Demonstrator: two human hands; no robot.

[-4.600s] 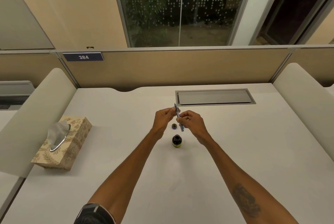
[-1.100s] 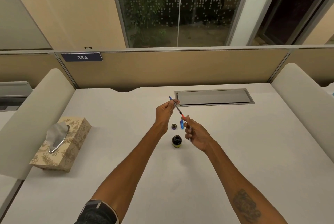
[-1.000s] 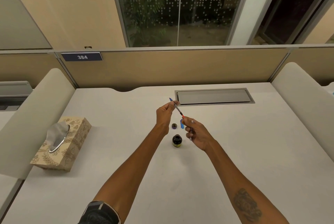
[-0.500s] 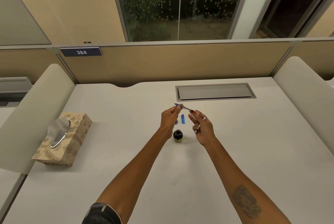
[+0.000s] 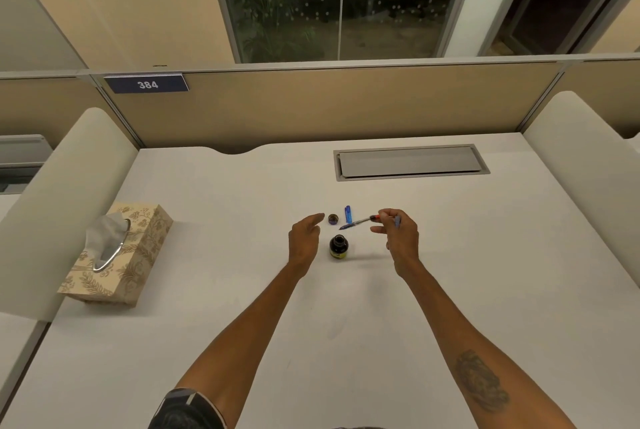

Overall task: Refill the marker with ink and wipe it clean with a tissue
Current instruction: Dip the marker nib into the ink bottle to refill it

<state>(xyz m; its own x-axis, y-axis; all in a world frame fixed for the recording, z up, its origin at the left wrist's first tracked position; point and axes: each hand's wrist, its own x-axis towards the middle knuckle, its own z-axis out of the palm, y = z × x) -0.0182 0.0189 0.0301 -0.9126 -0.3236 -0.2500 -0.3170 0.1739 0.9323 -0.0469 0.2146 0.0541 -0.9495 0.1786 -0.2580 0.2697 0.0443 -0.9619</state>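
My right hand pinches the red end of the thin marker insert, which points left and slightly down over the desk. The same hand also holds a small bluish piece between its fingers. My left hand hovers open and holds nothing, left of the ink bottle. The open dark ink bottle stands upright between my hands. Its round cap and the blue marker cap lie just behind it on the white desk.
A patterned tissue box with a tissue sticking up sits at the desk's left edge. A grey cable hatch is set into the desk at the back right. Padded dividers flank both sides; a partition stands behind.
My left hand has let go of the insert and moved left and down. My right hand now holds the insert alone, lower and nearly level. The view has tilted down.
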